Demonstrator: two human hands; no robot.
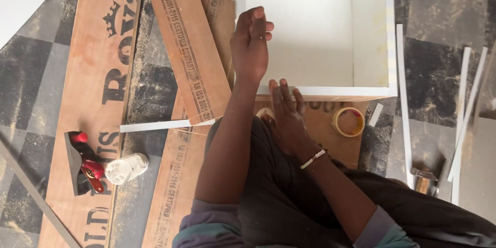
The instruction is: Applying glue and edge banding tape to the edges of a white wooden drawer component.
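Note:
A white open box (371,36) made of laminated boards lies on the floor in front of me. My left hand (250,44) rests against its left wall, fingers pressed together along the edge. My right hand (287,113) lies flat with fingers spread on the box's near edge (341,91). Neither hand holds a tool. A bead bracelet sits on my right wrist.
Brown plywood boards (98,88) with printed lettering lie to the left. On them rest a red and black hand plane (81,164) and a clear plastic bottle (126,168). A tape roll (349,122) lies under the box's near edge. White edging strips (404,108) and a hammer (423,178) lie right.

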